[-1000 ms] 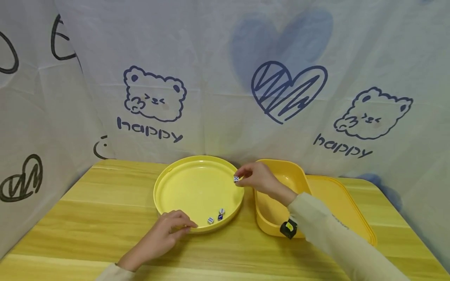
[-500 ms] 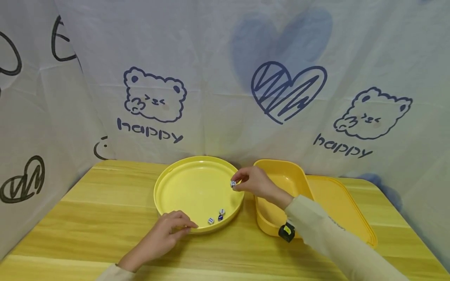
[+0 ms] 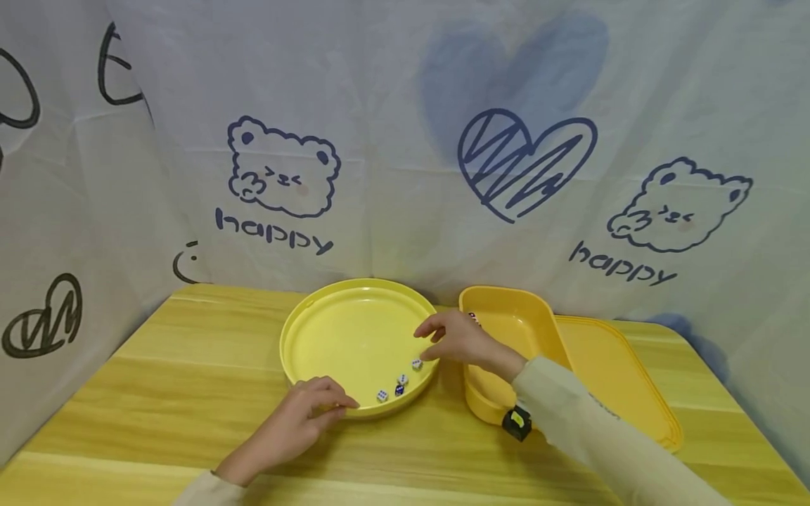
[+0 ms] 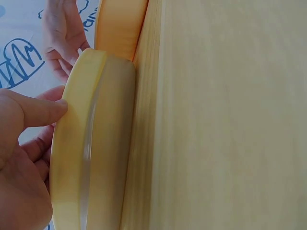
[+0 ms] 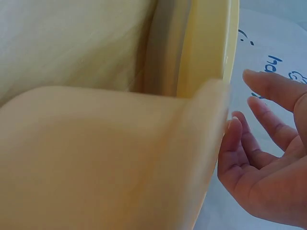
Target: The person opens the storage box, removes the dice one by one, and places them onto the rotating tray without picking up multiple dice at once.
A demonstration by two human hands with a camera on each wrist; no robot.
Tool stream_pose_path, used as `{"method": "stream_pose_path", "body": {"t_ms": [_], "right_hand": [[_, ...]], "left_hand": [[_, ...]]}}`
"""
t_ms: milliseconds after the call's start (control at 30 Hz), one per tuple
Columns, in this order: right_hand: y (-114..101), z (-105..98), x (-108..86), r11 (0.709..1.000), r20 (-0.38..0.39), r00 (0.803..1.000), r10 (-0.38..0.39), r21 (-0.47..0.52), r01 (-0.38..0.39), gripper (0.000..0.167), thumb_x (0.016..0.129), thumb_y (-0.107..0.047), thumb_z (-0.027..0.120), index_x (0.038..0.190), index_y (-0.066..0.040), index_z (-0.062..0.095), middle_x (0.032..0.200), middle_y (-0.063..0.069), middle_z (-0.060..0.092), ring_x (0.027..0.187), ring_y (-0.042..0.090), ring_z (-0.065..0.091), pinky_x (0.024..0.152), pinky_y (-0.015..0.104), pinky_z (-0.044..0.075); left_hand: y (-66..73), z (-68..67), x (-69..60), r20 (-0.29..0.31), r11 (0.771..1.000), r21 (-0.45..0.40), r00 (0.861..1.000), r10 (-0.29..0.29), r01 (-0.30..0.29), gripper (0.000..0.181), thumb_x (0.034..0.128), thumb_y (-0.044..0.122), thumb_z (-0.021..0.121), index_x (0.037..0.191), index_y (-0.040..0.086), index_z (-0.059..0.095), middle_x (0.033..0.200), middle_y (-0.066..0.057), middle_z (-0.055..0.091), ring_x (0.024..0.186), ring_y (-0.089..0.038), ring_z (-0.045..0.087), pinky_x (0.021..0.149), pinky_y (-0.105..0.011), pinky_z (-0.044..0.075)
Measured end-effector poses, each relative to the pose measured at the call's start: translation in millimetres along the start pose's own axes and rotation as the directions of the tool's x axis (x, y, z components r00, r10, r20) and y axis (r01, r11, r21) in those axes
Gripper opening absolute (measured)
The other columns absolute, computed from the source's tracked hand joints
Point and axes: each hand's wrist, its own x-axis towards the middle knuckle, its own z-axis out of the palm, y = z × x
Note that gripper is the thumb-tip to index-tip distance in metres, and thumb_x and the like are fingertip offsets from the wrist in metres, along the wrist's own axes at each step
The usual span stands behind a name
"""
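A round yellow tray (image 3: 354, 337) holds several dice near its front right rim: a white die (image 3: 382, 396), a dark blue die (image 3: 399, 389), another white die (image 3: 403, 379) and one more white die (image 3: 417, 364) further back. My left hand (image 3: 294, 425) pinches the tray's front rim between thumb and fingers; in the left wrist view the thumb of the left hand (image 4: 24, 143) lies on the rim's outer side. My right hand (image 3: 465, 341) is over the tray's right rim, thumb and fingers apart with nothing between them, as the right hand (image 5: 273, 158) also shows in its wrist view.
Right of the tray stands an orange-yellow box (image 3: 525, 316), with small red-and-white items (image 3: 474, 318) at its back left, partly behind my right hand. A flat yellow lid (image 3: 614, 372) lies beyond it. A printed cloth (image 3: 392, 197) hangs behind the wooden table (image 3: 158, 393).
My right hand has let go of the white die, which now lies in the tray near the right rim. Its thumb and fingers have spread. My left hand keeps its grip on the rim.
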Motion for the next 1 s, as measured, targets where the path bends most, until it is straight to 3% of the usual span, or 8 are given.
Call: {"method": "stream_pose_path", "body": {"t_ms": [567, 1000], "right_hand": [[3.0, -11.5, -2.5, 0.999, -0.041, 0.999, 0.000, 0.048, 0.002, 0.027, 0.083, -0.002, 0.073, 0.109, 0.005, 0.068, 0.101, 0.016, 0.065, 0.081, 0.019, 0.055, 0.068, 0.026, 0.048], [2.8, -25.2, 2.8, 0.995, -0.041, 0.997, 0.059, 0.087, -0.055, 0.031, 0.087, -0.007, 0.071, 0.115, 0.002, 0.066, 0.104, 0.013, 0.063, 0.089, 0.023, 0.053, 0.074, 0.027, 0.047]], "left_hand": [[0.1, -0.6, 0.6, -0.001, 1.000, 0.002, 1.000, 0.016, -0.016, 0.021, 0.0820, -0.003, 0.070, 0.097, 0.012, 0.075, 0.092, 0.010, 0.063, 0.085, -0.007, 0.055, 0.075, -0.031, 0.044], [-2.3, 0.8, 1.0, -0.002, 1.000, -0.007, 1.000, 0.024, -0.024, 0.021, 0.0820, -0.003, 0.070, 0.097, 0.011, 0.075, 0.091, 0.008, 0.064, 0.085, -0.007, 0.056, 0.075, -0.031, 0.045]]}}
